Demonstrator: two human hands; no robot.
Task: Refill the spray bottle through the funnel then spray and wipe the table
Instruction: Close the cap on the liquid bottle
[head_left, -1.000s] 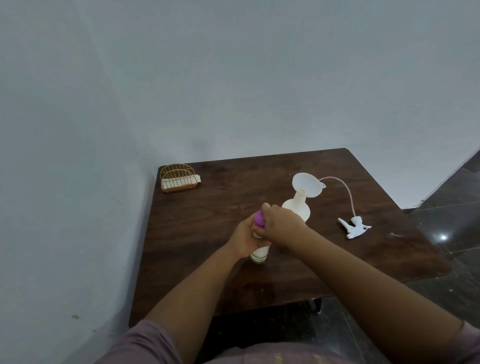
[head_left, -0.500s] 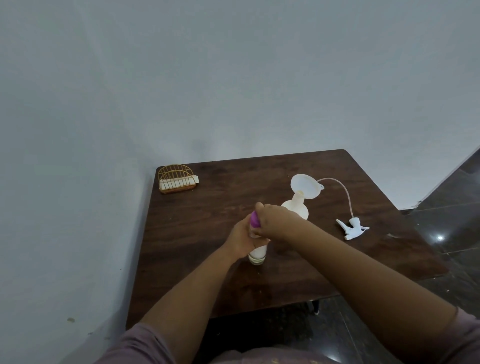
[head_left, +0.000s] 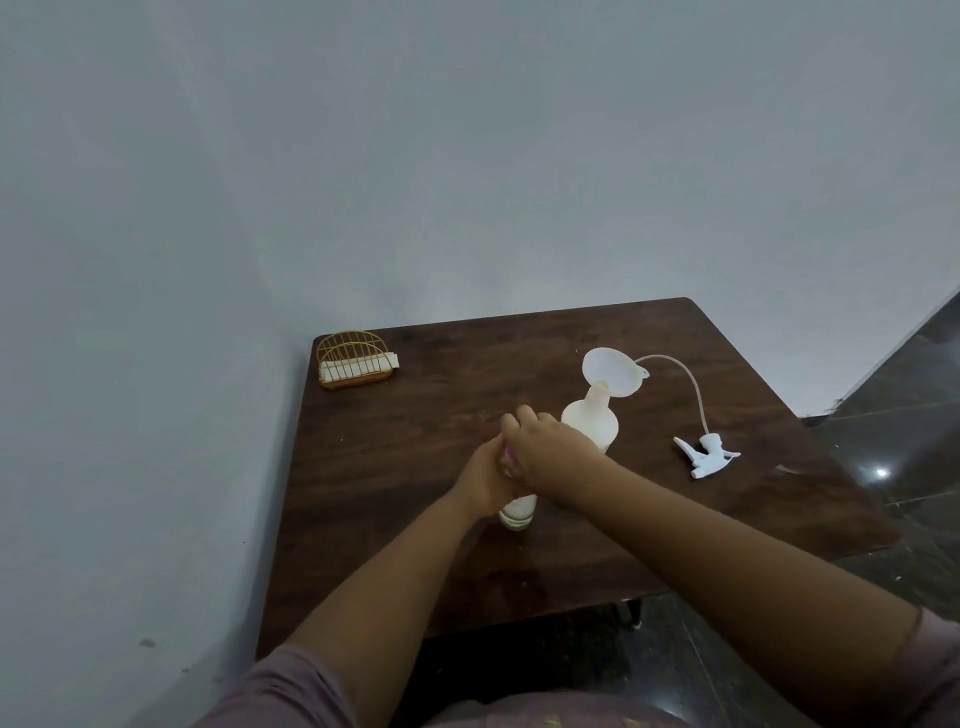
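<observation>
I have both hands on the refill bottle (head_left: 518, 508), which stands upright on the table (head_left: 415, 415) near its front edge. My left hand (head_left: 480, 478) wraps the bottle's body to keep it from turning or tipping. My right hand (head_left: 545, 447) sits curled over the top, covering the purple cap (head_left: 508, 458) so that only a sliver of it shows between the 2 hands. From that posture I judge I am working the cap with the right hand against the left hand's hold, though I cannot tell how loose the cap is.

Just beyond my right hand, nearly touching its knuckles, stands the spray bottle (head_left: 592, 421), open at the neck. The funnel (head_left: 613, 371) is seated in that neck and leans a little to the far right, so the mouth is ready to receive a pour without a 3rd hand to steady it. Its closeness to my grip keeps the coming pour short.

Well off to the right of my hands lies the trigger head (head_left: 706, 454) on its side, its dip tube (head_left: 680, 374) arching back toward the funnel. It is parked clear of the pouring path.

Far to the left and beyond my grip, at the table's back corner, is a small wire holder (head_left: 353, 358) with a folded white cloth (head_left: 358, 368) in it, presumably kept for the wipe.

The refill has not yet begun, as far as I can judge. The funnel's lean is my worry when I pour.
</observation>
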